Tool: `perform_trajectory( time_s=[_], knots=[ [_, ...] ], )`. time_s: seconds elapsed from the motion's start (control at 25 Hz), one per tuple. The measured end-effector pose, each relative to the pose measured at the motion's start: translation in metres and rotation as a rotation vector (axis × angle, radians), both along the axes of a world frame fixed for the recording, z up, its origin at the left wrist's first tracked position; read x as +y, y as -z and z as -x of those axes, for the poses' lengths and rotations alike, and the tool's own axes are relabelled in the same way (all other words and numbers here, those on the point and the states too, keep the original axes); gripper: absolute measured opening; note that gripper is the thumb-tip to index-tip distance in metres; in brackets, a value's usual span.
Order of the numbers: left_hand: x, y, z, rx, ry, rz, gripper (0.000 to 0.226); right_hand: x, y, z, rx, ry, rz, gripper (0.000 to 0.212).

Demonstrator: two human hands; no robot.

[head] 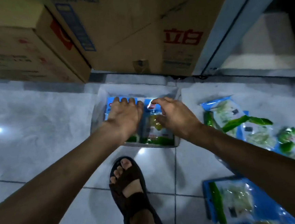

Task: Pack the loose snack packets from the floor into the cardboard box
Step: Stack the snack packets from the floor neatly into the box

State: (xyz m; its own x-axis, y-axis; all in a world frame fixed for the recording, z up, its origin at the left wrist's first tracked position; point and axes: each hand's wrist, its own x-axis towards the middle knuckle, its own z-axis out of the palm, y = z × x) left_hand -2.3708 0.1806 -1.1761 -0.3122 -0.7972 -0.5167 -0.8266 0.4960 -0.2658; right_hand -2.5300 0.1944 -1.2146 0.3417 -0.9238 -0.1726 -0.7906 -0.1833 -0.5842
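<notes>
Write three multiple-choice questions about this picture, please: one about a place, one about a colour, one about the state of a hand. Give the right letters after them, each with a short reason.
1. Where do the loose packets lie?
A. on the floor, right of the cardboard box
B. on the floor, left of the box
C. on a shelf

2. Which colours do the packets have?
A. red and black
B. blue and green
C. plain white

3. What does the left hand do?
A. lifts a packet in the air
B. makes a fist away from the box
C. lies on a packet in the box, fingers stretched

Answers:
1 A: they spread over the tiles on the right side of the box.
2 B: blue film with green strips shows on each.
3 C: its palm covers the left packet inside the box.
</notes>
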Motion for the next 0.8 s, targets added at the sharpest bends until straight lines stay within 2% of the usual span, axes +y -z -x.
perform_trajectory(
  time_s=[0.04,0.12,0.2,0.36,0.56,0.68,0.8],
  knots=[
    [0.001,-0.013,0.018,0.14,0.005,-0.006,0.056,0.004,-0.011,0.025,-0.062,0.053,0.033,0.041],
    [0.007,-0.038,0.056,0.456,-0.05,-0.16,0.052,0.019,-0.028,0.083,-0.098,0.141,0.051,0.035],
    [0.01,-0.06,0.093,0.579,-0.078,-0.357,0.054,0.04,-0.041,0.141,-0.027,0.213,0.008,0.035],
    [0.017,-0.102,0.163,0.617,0.007,-0.438,0.053,0.102,-0.057,0.241,0.077,0.321,-0.107,0.03],
    [0.044,-0.127,0.228,0.542,0.126,-0.445,0.054,0.184,-0.042,0.303,0.187,0.449,-0.344,0.036],
    [0.075,-0.087,0.249,0.438,0.094,-0.483,0.06,0.231,-0.012,0.316,0.401,0.362,-0.355,0.064],
    [0.126,-0.014,0.255,0.311,0.013,-0.582,0.082,0.257,0.018,0.318,0.556,0.202,-0.262,0.096]
  ],
)
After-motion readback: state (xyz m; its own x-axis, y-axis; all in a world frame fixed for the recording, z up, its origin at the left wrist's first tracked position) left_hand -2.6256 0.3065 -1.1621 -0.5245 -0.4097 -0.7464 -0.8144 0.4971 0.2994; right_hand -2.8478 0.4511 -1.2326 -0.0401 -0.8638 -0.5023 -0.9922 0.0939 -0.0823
